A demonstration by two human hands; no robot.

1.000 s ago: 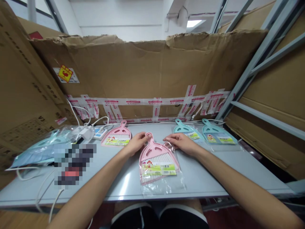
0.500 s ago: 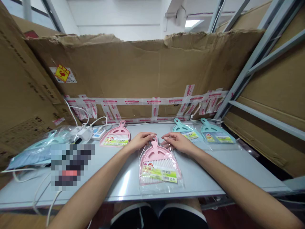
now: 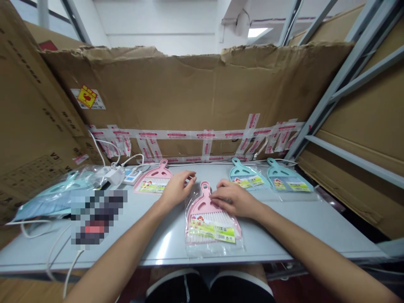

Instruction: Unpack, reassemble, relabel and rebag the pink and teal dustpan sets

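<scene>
A pink dustpan-and-brush set in a clear plastic bag lies in front of me near the table's front edge, handle pointing away. My right hand rests at its right side, fingers loosely bent and their tips touching the pan just below the handle. Left of the handle is my left hand, open and apart from the set, its fingers stretched out and slightly curved. Just behind this hand lies a second pink dustpan set, partly covered by it.
Two turquoise dustpan sets lie at the back right. More bagged turquoise pans sit at the left beside a power strip and white cables. A large cardboard sheet stands behind the grey table; metal shelf posts rise at the right.
My left hand has drawn back left from the handle. The right hand has come down and closer, onto the pink pan, which stays in place. The view has shifted slightly.
</scene>
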